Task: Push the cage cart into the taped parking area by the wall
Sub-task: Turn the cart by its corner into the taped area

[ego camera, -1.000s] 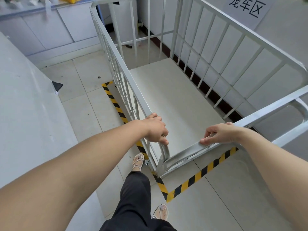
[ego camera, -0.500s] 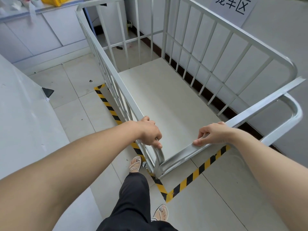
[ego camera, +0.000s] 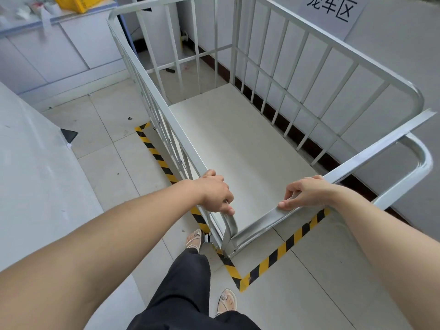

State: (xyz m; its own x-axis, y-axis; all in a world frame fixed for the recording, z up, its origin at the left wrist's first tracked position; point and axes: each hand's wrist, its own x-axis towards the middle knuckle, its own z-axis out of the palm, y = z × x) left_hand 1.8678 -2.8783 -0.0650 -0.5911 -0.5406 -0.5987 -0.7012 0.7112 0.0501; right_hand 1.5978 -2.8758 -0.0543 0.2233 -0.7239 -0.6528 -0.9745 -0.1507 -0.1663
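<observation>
A white barred cage cart with a pale flat deck stands alongside the wall on the right. Yellow-and-black floor tape outlines the parking area; the cart's near left corner sits just inside the tape's corner. My left hand is shut on the near end of the left top rail. My right hand grips the near crossbar, fingers curled over its edge. The cart holds nothing.
A paper sign with printed characters hangs on the wall above the cart. A white table surface lies close on the left. Cabinets line the far side. My feet stand just outside the tape.
The cart's near right corner and its curved handle have come fully into view as my view shifted right. The cart has edged slightly forward. Both hands keep their hold.
</observation>
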